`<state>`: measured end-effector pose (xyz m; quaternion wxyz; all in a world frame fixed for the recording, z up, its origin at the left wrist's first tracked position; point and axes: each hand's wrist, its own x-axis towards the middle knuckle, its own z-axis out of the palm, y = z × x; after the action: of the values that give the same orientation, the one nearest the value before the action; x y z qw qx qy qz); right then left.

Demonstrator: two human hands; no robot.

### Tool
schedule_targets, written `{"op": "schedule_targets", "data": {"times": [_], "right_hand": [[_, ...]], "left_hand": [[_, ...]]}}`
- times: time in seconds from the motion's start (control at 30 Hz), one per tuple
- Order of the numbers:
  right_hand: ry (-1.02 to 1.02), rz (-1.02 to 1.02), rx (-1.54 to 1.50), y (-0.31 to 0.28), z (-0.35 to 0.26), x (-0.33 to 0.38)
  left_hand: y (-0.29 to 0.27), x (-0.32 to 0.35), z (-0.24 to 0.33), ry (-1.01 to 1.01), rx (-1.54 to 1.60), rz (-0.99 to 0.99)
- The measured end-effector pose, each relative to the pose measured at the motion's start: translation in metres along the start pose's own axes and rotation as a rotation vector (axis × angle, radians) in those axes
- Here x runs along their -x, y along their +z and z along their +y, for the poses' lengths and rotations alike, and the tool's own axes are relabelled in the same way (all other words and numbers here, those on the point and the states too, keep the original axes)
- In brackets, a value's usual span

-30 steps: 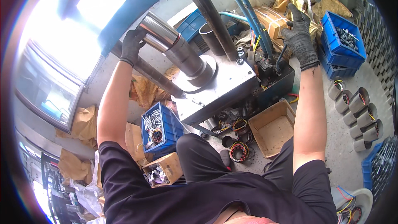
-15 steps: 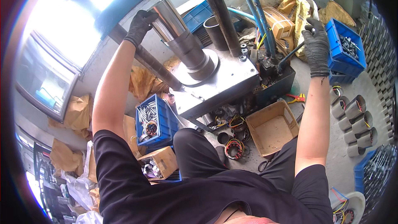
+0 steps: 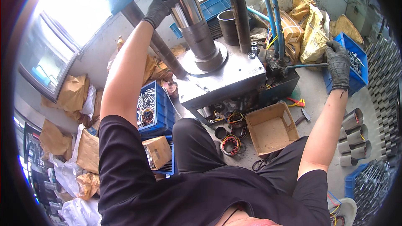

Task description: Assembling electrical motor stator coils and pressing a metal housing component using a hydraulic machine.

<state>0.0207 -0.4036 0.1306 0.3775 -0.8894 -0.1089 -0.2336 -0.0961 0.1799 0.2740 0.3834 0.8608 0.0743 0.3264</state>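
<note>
On the machine bed, atop a dark steel body [image 3: 202, 44], sits a bright metal cylinder [image 3: 190, 8]. Long axis near upright, in line with the dark body; top end points up and slightly left in the view, likely exaggerated by the fisheye. Dark body stands on a round flange [image 3: 222, 56], flange flat on the steel plate [image 3: 217, 84].

Left hand [image 3: 160, 9], dark glove, is at the cylinder's upper left side, fingertips against the wall near the top rim. Can't tell if it's clamped or just touching.

Right hand [image 3: 338, 66], same glove, well apart, at the outer end of a lever [image 3: 309, 65] that runs roughly level from the block beside the plate. Fingers bent; can't tell whether they're wrapped round the lever.

Columns: one dark post [image 3: 238, 12] just right of the cylinder, another [image 3: 164, 52] slanting on the left. Open dark tube [image 3: 228, 27] stands behind, beside the right post. Blue hoses [image 3: 274, 16] come down to the block.

Floor: shallow brown box [image 3: 272, 132], wound ring with coloured wires [image 3: 231, 145], hammer [image 3: 303, 117], red-and-yellow pliers [image 3: 297, 102]. Blue crate [image 3: 165, 111] of metal pins on the left, metal tubes [image 3: 356, 136] grouped on the right.
</note>
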Motion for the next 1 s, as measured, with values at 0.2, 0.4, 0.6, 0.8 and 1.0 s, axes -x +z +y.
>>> {"op": "schedule_targets", "data": {"times": [0.2,0.4,0.6,0.8,1.0], "right_hand": [[-0.134,-0.202,-0.053,-0.001,0.001,0.011],[-0.411,-0.615,0.331,-0.013,-0.051,0.037],[-0.342,-0.965,0.286,-0.045,-0.018,0.061],[-0.521,-1.012,0.616,-0.034,0.038,0.138],[-0.336,-0.8,0.592,-0.029,0.016,0.159]], "left_hand": [[0.072,0.096,-0.061,0.123,0.003,0.48],[0.16,0.226,-0.145,-0.029,-0.175,0.385],[0.168,0.237,-0.155,-0.046,-0.309,0.141],[0.167,0.23,-0.145,-0.19,-0.271,0.197],[0.16,0.222,-0.149,-0.275,-0.299,0.174]]}}
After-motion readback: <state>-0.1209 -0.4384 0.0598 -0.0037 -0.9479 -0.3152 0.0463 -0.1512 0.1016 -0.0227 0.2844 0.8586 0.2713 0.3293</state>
